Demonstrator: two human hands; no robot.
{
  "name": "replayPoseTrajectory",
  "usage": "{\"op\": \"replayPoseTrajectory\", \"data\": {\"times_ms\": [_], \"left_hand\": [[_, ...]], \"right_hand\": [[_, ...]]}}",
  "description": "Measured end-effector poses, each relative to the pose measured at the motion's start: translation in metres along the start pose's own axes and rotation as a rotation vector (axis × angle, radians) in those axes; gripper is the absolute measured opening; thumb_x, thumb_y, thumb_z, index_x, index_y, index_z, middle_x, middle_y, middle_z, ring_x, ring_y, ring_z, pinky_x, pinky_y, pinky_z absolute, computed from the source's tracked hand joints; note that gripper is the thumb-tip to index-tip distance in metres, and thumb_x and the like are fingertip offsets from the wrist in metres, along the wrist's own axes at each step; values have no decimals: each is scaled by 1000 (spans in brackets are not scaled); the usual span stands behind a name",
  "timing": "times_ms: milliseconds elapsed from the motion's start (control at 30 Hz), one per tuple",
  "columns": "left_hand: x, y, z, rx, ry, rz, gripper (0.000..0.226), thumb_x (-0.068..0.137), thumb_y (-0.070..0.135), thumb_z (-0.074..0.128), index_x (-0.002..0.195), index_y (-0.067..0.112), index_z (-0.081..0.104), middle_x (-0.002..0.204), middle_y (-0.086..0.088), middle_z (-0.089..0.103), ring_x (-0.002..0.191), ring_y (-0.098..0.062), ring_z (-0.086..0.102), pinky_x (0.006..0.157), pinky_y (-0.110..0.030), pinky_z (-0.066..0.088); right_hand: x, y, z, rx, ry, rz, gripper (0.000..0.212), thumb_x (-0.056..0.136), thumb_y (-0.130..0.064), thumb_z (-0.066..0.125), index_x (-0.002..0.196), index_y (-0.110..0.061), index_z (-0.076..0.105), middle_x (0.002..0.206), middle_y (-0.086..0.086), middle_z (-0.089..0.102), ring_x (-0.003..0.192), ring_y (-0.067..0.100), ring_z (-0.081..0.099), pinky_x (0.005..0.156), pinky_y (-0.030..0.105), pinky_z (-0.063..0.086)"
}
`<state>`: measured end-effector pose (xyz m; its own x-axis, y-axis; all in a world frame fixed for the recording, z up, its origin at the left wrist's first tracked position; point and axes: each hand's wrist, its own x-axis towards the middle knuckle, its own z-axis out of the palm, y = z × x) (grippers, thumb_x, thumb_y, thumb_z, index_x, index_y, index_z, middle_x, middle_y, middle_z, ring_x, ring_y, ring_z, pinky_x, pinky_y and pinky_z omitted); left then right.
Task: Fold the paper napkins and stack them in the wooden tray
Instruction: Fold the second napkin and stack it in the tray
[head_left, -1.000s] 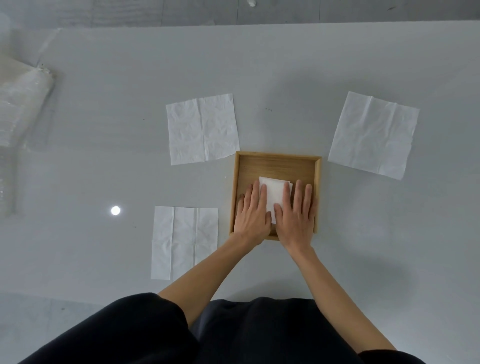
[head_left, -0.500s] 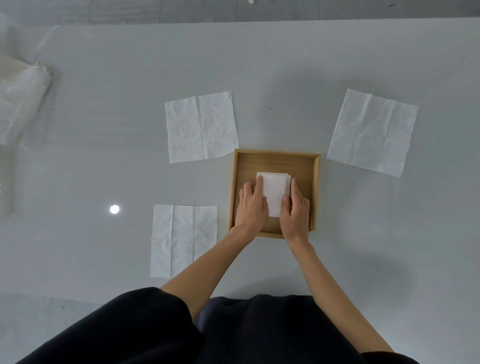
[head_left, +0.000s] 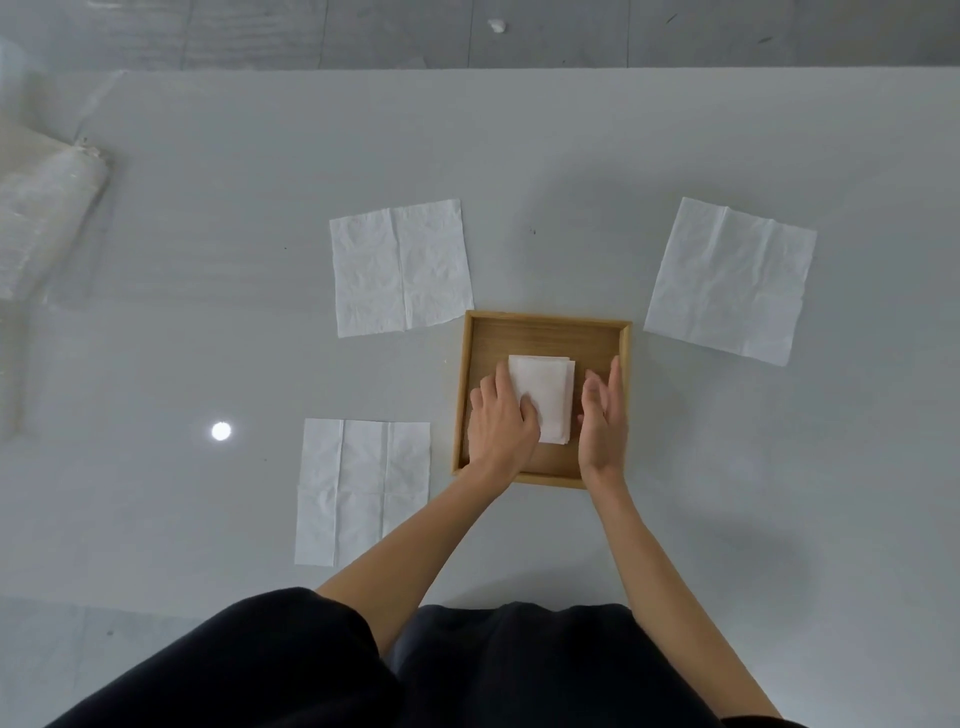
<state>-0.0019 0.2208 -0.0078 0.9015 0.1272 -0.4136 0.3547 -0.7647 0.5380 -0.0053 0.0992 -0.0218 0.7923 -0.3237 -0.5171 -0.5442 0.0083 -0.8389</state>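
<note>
Where one tray (head_left: 545, 332) holds one stack (head_left: 546, 396), three flat napkins (head_left: 401, 267) (head_left: 730, 280) (head_left: 362, 491), two hands (head_left: 500, 423) (head_left: 602, 423)

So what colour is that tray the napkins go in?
The tray is plain light-brown wood, clearest in the head camera view.

Grey table (head_left: 571, 156) holds wooden tray (head_left: 548, 317), three unfolded napkins (head_left: 400, 270) and a wrapped bundle (head_left: 41, 223).

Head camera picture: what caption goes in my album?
Left hand on folded napkins in a wooden tray, right hand beside; three unfolded napkins around.
</note>
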Motion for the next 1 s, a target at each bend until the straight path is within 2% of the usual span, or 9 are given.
{"op": "replayPoseTrajectory", "data": {"times_ms": [100, 200, 367, 467, 600, 700, 800, 867, 1000], "left_hand": [[11, 24, 1, 47, 54, 96, 62, 102, 28, 42, 156, 9, 20, 146, -10, 47, 132, -31, 42, 107, -40, 39], [32, 58, 7, 82, 80, 170, 57, 102, 26, 44, 153, 8, 28, 142, -9, 53, 134, -32, 42, 111, -42, 35], [88, 126, 30, 212, 53, 289, 39, 103, 23, 42, 141, 12, 48, 127, -8, 64, 124, -32, 48, 113, -39, 27], [131, 174, 47, 140, -48, 277, 35, 104, 18, 40, 134, 10, 56, 131, -10, 63, 126, -33, 48, 106, -39, 33], [185, 218, 69, 23, -75, 149, 33, 103, 19, 44, 132, 7, 54, 132, -14, 58, 126, -34, 48, 100, -44, 43], [211, 240, 86, 10, -57, -36, 41, 101, 28, 53, 136, 7, 45, 137, -15, 50, 129, -35, 44, 101, -44, 41], [218, 246, 101, 132, -22, -116, 44, 98, 27, 57, 133, 7, 39, 134, -14, 52, 124, -37, 49, 96, -41, 42], [217, 244, 104, 147, -13, -124, 35, 98, 22, 54, 127, 6, 42, 127, -14, 57, 121, -36, 50, 95, -40, 42], [203, 236, 91, -87, -76, -194, 34, 89, 7, 46, 122, 1, 46, 125, -18, 54, 122, -38, 47, 104, -42, 40]], "right_hand": [[9, -20, -23, 65, 184, -41, 52, 101, -37, 55, 150, -26, 43, 122, -1, 72, 115, 12, 66, 103, 45, 52], [38, -37, -58, 59, 361, -76, 31, 96, -32, 62, 125, -22, 63, 99, 2, 76, 97, 14, 72, 93, 44, 57], [110, -52, -134, -108, 615, -10, 21, 90, -23, 63, 107, -14, 72, 105, 7, 76, 100, 23, 70, 88, 33, 53], [159, -62, -172, -198, 704, 75, 24, 92, -30, 61, 109, -17, 72, 111, 5, 74, 105, 28, 67, 85, 38, 50], [209, -71, -190, -371, 638, 109, 34, 89, -38, 62, 115, -16, 69, 116, 8, 71, 112, 34, 60, 85, 43, 50], [231, -68, -186, -529, 564, 154, 41, 87, -37, 66, 120, -12, 64, 122, 15, 65, 115, 39, 53, 91, 44, 47], [239, -68, -181, -580, 550, 182, 33, 87, -26, 63, 117, -13, 64, 122, 15, 62, 114, 38, 50, 91, 41, 41], [239, -72, -180, -583, 543, 171, 26, 88, -23, 60, 112, -14, 65, 118, 12, 64, 112, 37, 51, 91, 42, 40], [222, -87, -185, -521, 349, -203, 13, 93, -15, 61, 105, -10, 59, 105, 7, 68, 101, 31, 61, 88, 42, 47]]}}
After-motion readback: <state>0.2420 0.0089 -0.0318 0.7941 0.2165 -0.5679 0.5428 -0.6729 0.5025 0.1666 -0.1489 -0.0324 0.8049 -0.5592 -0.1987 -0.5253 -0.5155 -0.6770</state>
